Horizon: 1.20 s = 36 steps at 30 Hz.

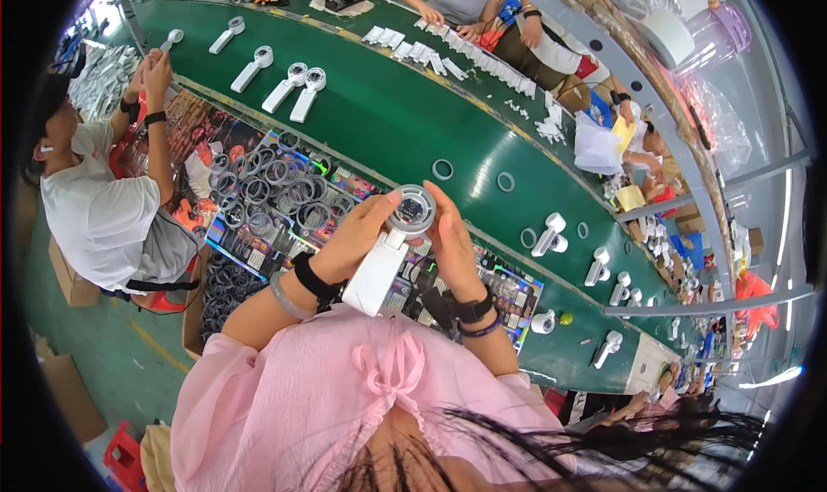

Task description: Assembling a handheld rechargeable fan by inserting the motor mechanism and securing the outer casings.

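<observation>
Close in front of my chest is a white handheld fan [376, 272], its round head up and its handle slanting down toward me. A grey ring [429, 202] sits around the rim of the head, with small dark parts showing inside. My left hand [355, 236] grips the head from the left, thumb near the rim. From the right, my right hand [454, 249] curves around the same head, its fingers on the rim. The undersides of the fingers are hidden. Left of my hands, a pile of loose grey rings [258, 190] lies on printed sheets [362, 184].
Beyond runs a green conveyor belt [379, 104] carrying several white fans [306, 96] and loose rings [506, 182]. A box of dark rings [194, 320] stands at my left. One person [112, 199] sits on the left; another [465, 5] works across the belt beside rows of white parts [482, 57].
</observation>
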Available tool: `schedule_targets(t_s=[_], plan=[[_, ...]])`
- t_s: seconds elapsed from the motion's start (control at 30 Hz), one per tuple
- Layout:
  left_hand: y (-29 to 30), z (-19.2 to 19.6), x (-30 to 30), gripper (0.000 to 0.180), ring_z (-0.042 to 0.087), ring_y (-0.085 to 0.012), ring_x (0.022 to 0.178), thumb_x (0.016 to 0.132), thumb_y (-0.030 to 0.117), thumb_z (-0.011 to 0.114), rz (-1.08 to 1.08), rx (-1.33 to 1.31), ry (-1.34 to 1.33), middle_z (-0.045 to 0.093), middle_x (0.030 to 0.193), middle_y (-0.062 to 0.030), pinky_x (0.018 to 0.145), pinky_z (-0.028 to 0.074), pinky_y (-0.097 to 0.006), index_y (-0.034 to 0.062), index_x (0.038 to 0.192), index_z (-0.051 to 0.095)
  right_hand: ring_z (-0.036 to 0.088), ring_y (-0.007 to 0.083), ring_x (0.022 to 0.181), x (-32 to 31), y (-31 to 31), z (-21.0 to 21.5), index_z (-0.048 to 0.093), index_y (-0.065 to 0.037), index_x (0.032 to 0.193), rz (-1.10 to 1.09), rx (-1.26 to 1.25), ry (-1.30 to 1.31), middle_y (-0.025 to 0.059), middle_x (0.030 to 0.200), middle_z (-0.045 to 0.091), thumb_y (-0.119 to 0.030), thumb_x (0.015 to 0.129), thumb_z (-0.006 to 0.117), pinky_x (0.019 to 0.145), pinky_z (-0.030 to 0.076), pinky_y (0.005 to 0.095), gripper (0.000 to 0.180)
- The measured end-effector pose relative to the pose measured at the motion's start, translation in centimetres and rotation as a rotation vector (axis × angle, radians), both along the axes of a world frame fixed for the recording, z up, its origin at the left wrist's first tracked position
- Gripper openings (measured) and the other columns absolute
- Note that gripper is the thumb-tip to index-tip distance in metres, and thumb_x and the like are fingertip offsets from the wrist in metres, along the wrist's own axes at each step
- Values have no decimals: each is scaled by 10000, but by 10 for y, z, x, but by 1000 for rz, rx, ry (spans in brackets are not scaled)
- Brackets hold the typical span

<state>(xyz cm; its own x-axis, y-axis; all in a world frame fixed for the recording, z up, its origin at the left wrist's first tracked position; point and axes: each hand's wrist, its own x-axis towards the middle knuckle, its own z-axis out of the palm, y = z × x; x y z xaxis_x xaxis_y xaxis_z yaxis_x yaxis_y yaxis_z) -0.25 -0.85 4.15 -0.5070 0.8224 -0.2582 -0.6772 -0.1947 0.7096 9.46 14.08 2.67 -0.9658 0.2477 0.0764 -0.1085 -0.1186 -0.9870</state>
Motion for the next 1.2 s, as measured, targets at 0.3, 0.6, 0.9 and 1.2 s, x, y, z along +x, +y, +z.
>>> schedule_targets(t_s=[0.3, 0.6, 0.9, 1.2], plan=[[8, -31, -3, 494, 606, -108, 626, 981, 471, 469, -98, -165, 5, 648, 822, -47, 547, 494, -236, 2, 1060, 605, 656, 152, 806, -2, 8, 1, 472, -30, 1280, 37, 157, -484, 77, 887, 633, -604, 977, 280, 573, 537, 246, 677], [14, -55, 9, 490, 559, -99, 940, 981, 373, 527, 81, -161, 317, 583, 1081, -65, 783, 473, -234, -5, 1284, 454, 659, 209, 930, 5, 13, -44, 242, -105, 1481, 158, -293, -274, 124, 1222, 528, -457, 1003, 413, 735, 571, 306, 617], [-11, -70, 9, 564, 552, -146, 1028, 936, 274, 616, -118, -239, 312, 552, 1156, -105, 878, 466, -279, -34, 1340, 372, 650, 208, 967, 20, 4, -58, 269, -108, 1477, 212, -301, -318, 101, 1231, 543, -493, 997, 401, 772, 558, 318, 630], [-19, -71, 26, 708, 527, -138, 1089, 829, 80, 720, -174, -221, 427, 499, 1221, -83, 897, 470, -291, 20, 1394, 297, 662, 274, 853, 10, -14, -45, 574, -72, 1207, -19, 151, -410, 144, 1022, 655, -583, 992, 223, 725, 531, 363, 656]])
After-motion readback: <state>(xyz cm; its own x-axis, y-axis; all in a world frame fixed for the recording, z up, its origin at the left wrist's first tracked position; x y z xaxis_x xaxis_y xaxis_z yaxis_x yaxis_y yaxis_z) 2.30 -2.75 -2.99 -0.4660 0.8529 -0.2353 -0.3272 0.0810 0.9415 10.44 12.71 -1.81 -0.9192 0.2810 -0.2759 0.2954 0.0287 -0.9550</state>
